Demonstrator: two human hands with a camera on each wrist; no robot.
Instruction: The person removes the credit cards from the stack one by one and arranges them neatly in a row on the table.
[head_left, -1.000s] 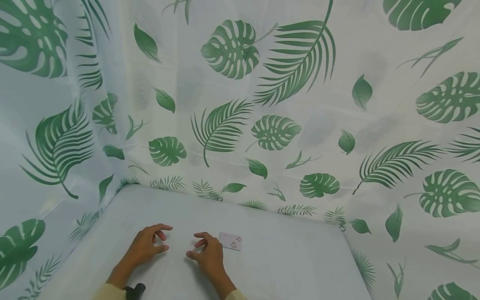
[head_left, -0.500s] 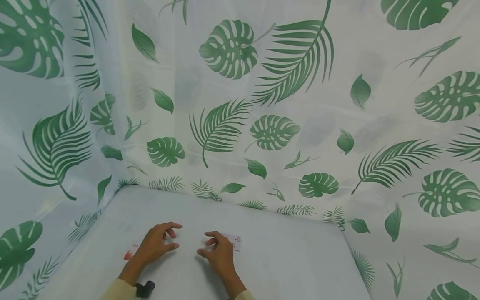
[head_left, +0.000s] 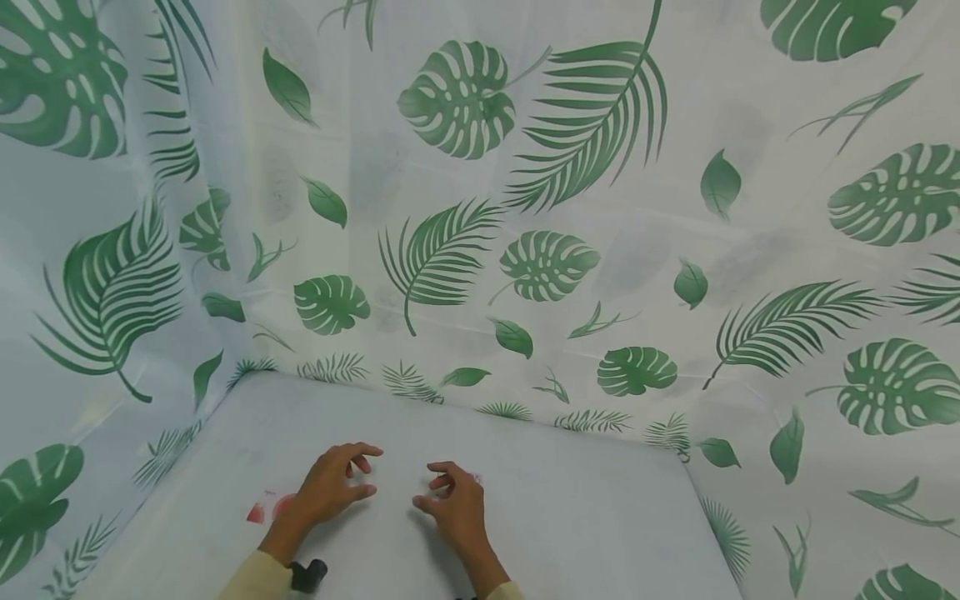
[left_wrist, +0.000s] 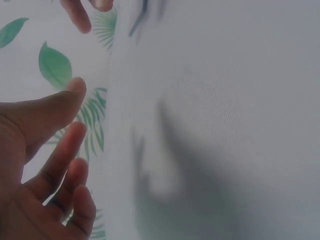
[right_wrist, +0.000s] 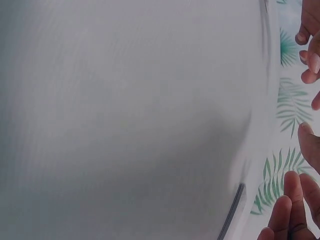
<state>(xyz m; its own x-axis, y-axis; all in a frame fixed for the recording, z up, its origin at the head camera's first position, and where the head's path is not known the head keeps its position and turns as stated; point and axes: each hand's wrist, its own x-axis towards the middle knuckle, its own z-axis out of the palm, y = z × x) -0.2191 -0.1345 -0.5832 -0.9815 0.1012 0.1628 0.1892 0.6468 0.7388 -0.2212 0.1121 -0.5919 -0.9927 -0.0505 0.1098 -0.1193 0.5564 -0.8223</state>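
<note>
My left hand (head_left: 330,487) is held over the white table, fingers loosely bent and thumb apart, with nothing in its grasp. Facing it across a gap, my right hand (head_left: 456,504) has the same loose curve and also holds nothing. A pale, flat card-like piece with small pink print (head_left: 478,479) lies behind the right hand, which covers most of it. In the right wrist view the dark-lined edge of a flat thing (right_wrist: 232,212) shows below the fingers. Left of my left wrist lies a flat whitish piece with red print (head_left: 257,512), partly hidden by the forearm.
The white tabletop (head_left: 600,525) reaches back to a hanging sheet printed with green leaves (head_left: 547,325), which also encloses the left and right sides. A black strap piece (head_left: 309,575) is at my left wrist.
Both hands have shifted to the right, keeping their shape and gap. The red-printed piece has come into sight at left, while the right hand now covers most of the pink-printed piece.
</note>
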